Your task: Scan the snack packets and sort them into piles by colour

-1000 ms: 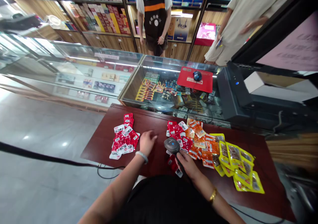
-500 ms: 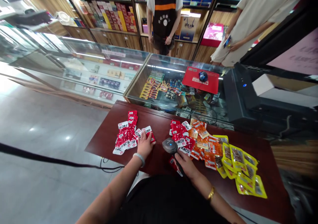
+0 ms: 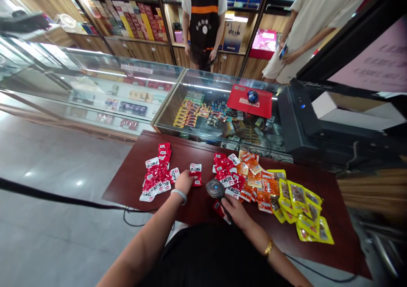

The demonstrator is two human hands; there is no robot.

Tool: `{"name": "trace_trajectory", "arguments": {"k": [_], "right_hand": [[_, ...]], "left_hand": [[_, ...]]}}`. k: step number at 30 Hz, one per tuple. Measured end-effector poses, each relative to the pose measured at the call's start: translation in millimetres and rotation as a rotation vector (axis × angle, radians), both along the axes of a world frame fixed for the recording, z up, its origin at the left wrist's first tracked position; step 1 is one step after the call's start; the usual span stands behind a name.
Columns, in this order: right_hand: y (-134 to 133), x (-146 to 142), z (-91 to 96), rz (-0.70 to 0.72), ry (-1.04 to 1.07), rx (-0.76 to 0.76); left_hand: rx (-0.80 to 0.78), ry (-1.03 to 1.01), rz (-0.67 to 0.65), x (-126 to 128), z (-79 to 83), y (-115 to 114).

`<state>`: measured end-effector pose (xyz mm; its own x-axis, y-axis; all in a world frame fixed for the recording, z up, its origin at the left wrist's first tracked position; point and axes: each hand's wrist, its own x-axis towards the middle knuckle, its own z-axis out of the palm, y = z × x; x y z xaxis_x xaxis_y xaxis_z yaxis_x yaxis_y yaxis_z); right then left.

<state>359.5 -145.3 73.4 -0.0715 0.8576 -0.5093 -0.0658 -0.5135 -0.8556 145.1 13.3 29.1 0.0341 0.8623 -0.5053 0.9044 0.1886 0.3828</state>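
Note:
My right hand (image 3: 235, 210) is wrapped around the dark handle of a barcode scanner (image 3: 215, 188), its head tilted up with a small blue light showing. A red and white snack packet (image 3: 196, 178) lies by itself on the dark red table, and my left hand (image 3: 185, 181) has its fingers closed at that packet's left edge. To the left of this hand is a pile of red snack packets (image 3: 155, 176). More red packets (image 3: 226, 168) lie just beyond the scanner, and another is partly hidden beneath it.
Orange packets (image 3: 269, 187) and yellow packets (image 3: 300, 200) spread across the right of the table (image 3: 127, 172). Behind stands a glass display counter (image 3: 197, 81) bearing a red mat (image 3: 237, 104). A dark machine (image 3: 294, 121) stands at right. Two people stand behind the counter.
My left hand has shifted slightly down, its fingers drawn in from lying over the packets. One red packet now shows apart from the left pile. The scanner stays in my right hand.

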Motion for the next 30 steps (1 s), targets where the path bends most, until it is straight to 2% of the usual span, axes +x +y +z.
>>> {"name": "trace_trajectory", "arguments": {"k": [6,11,15,18,21,25,28,30], "right_hand": [[0.2,2.9,2.6,0.043,0.005,-0.01],[6.0,3.8,14.3,0.071,0.013,0.015],[5.7,5.8,12.2,0.054,-0.028,0.029],[3.9,7.1,7.9,0.038,-0.014,0.023],[4.2,6.6,6.7,0.025,-0.004,0.008],[6.9,3.4,6.6,0.033,-0.01,0.012],[8.7,0.9,4.5,0.059,-0.007,0.012],[9.6,-0.2,3.0,0.068,-0.015,0.016]], "left_hand": [[0.07,-0.268,0.049,12.1,2.1,-3.0],[0.096,-0.317,0.022,23.0,1.9,-6.7],[-0.032,-0.42,0.037,33.9,-2.9,-11.5],[-0.088,-0.433,-0.034,37.5,-2.9,-14.0],[0.04,-0.277,-0.069,25.3,3.3,-12.1],[0.262,0.133,-0.007,-11.5,14.7,-4.5],[0.261,0.383,0.026,-36.1,19.3,3.7],[0.229,0.465,-0.014,-46.1,19.9,10.3]]}}
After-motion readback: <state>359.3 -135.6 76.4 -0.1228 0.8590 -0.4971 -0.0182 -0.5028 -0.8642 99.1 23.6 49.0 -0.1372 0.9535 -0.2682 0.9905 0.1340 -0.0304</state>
